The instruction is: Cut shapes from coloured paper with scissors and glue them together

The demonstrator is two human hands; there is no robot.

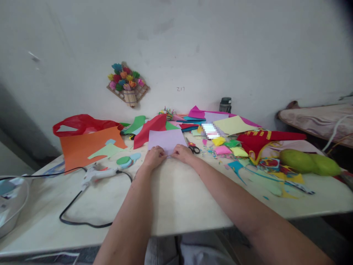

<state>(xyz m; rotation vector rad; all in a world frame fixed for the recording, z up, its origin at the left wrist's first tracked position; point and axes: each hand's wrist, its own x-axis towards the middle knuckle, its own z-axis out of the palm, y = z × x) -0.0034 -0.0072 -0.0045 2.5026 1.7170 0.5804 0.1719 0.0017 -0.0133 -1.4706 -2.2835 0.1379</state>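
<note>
A lilac paper sheet lies on the white table ahead of me. My left hand and my right hand rest side by side on its near edge, fingers curled and pinching the paper. Red-handled scissors lie just right of my right hand. A white glue gun with a black cord lies to the left of my left hand, beside round green and blue paper cut-outs.
Orange paper, a red plastic bag, red and green sheets and scraps cover the back and right of the table. Two green fruits lie at the right. A metal bowl sits at the left edge. A paper-flower decoration hangs on the wall.
</note>
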